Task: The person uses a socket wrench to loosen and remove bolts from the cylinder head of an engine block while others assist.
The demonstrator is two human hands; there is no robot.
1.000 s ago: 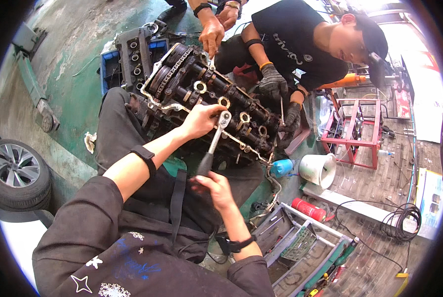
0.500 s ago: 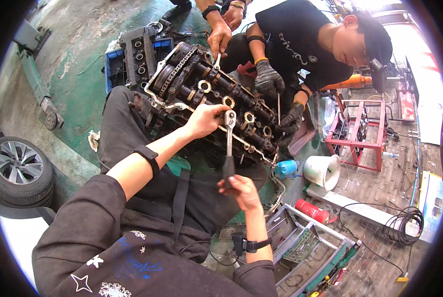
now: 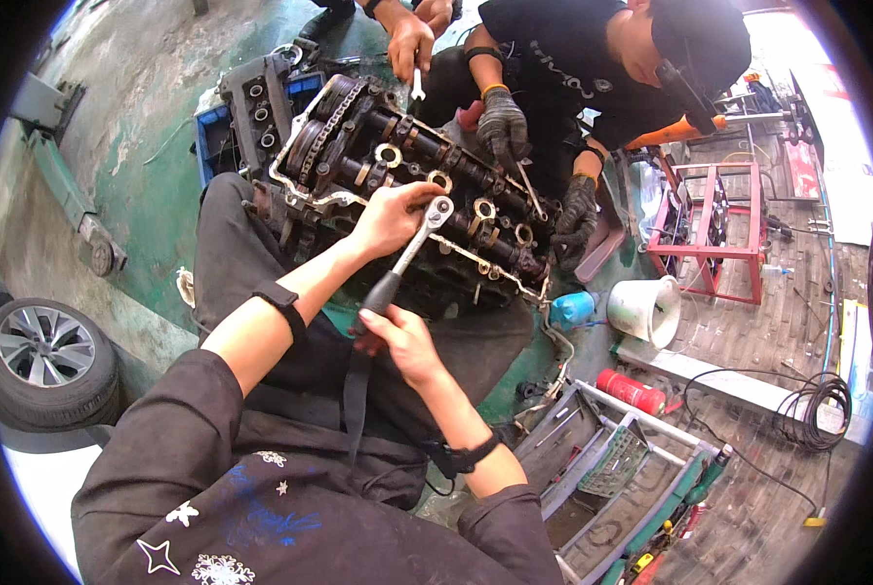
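An oily engine cylinder head point(image 3: 349, 146), with timing chain, camshafts and a pale gasket edge, sits in front of me. My left hand point(image 3: 393, 219) is closed at the ratchet wrench's point(image 3: 407, 249) head, over the middle of the engine. Lower down, my right hand point(image 3: 397, 346) grips that wrench's black handle. A co-worker's gloved hand point(image 3: 503, 127) holds a slim metal tool at the engine's right, with another gloved hand point(image 3: 575, 219) beside it. A second person's bare hand point(image 3: 409, 44) holds a small spanner above the engine.
A valve cover point(image 3: 256, 112) rests at a blue crate point(image 3: 212, 136). Stacked wheels point(image 3: 46, 356) lie left. To the right are a red frame point(image 3: 710, 253), white bucket point(image 3: 641, 312), blue container point(image 3: 573, 312), red cylinder point(image 3: 627, 390), tool cart point(image 3: 578, 405) and coiled black hose point(image 3: 812, 414).
The ratchet handle and my right hand swung right, then back down-left. The co-worker bent further over the engine, their slim tool now tilted; the spanner hand rose slightly.
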